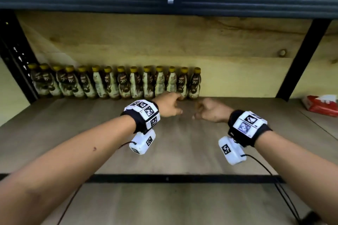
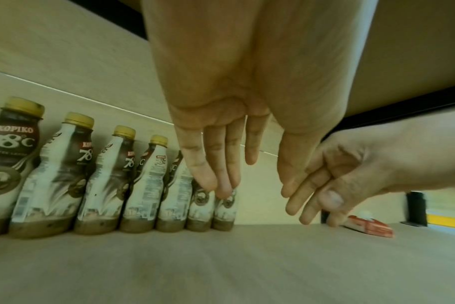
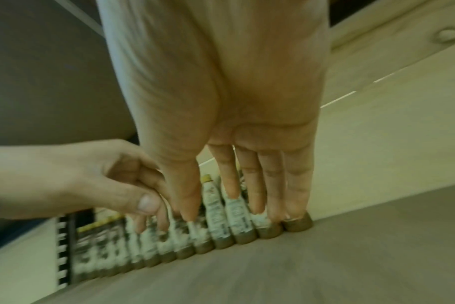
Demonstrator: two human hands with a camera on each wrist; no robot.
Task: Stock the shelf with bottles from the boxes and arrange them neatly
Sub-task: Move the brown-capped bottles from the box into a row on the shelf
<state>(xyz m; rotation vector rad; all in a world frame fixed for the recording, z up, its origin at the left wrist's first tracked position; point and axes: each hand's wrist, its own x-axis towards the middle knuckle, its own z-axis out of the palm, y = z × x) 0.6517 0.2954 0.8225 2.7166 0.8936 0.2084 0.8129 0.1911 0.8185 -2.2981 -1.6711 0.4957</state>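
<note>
A single row of bottles (image 1: 117, 83) stands upright against the back wall of the shelf (image 1: 73, 142), running from the left-hand black post across to just past the middle of the head view, packed so that neighbours touch or nearly touch. They are small waisted coffee bottles with yellow caps, brown drink showing at the base, and cream-and-brown wraps on which the left wrist view reads "KOPIKO 78°C"; the labels face different ways, some showing the brown front and some the pale printed back. Judging from this, one back row is partly stocked and looks tidy in line, while the stretch of board to the right of the row and all the board in front of it hold no bottles, so much stocking is probably left; no boxes are in view. The left hand (image 1: 169, 104) sits just in front of the row's right end, fingers straight and relaxed, tips close to the last bottles, holding nothing; actual contact cannot be told. The right hand (image 1: 210, 110) hovers just beside it, fingers loosely extended and empty. At the far right edge of the shelf lies a red and white packet (image 1: 321, 105).
</note>
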